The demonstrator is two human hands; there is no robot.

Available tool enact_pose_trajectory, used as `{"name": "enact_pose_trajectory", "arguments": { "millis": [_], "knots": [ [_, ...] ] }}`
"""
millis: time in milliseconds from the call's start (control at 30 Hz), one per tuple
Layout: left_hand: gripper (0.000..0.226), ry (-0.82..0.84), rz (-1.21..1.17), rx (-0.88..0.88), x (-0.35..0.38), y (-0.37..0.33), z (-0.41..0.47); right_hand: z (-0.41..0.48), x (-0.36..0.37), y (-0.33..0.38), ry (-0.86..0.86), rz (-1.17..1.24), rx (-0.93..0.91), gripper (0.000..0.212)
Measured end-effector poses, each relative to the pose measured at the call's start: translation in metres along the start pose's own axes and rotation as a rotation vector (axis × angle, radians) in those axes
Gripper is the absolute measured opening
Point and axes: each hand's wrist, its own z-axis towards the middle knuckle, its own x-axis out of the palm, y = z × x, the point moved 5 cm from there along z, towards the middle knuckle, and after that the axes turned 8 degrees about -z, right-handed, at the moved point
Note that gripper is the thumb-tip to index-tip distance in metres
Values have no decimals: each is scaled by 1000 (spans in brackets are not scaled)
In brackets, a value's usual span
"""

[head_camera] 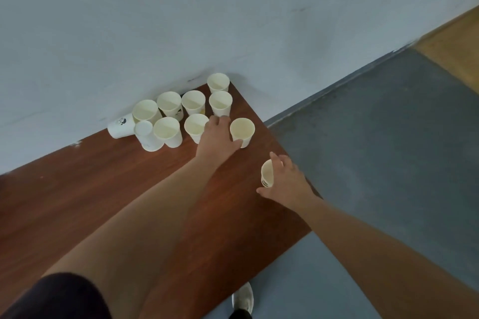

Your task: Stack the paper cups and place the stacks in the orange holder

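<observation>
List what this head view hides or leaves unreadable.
Orange holder: outside the head view's frame.
Left hand: seen from its back, so any grip is unclear.
Tipped cup: print blurred, too small to read.
Held cup: much of its wall covered by the right hand.
Shoe: cut by the bottom edge.

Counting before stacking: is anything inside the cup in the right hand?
The cup in the right hand shows only its pale inner wall, with nothing nested. The hand covers its right side, and the very bottom is too dim to tell.

Matt cream paper cups (219,103), smooth reddish wood-grain table (103,176), matt painted wall (181,21), rough grey floor (388,137)
</observation>
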Motion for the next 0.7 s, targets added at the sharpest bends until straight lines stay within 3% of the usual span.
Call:
{"name": "enact_pose_trajectory", "arguments": {
  "millis": [167, 367, 533, 700],
  "knots": [
    [101, 166, 115, -8, 44, 13, 36, 24, 11, -15, 5, 13, -16, 80],
    [74, 76, 28, 27, 52, 17, 44, 40, -15, -25, -114, 179, 35, 76],
    [60, 75, -8, 29, 34, 17, 31, 50, -40, -16, -105, 224, 77, 76],
    [78, 23, -126, -34, -4, 35, -1, 48, -56, 12, -95, 247, 28, 76]
  ]
}}
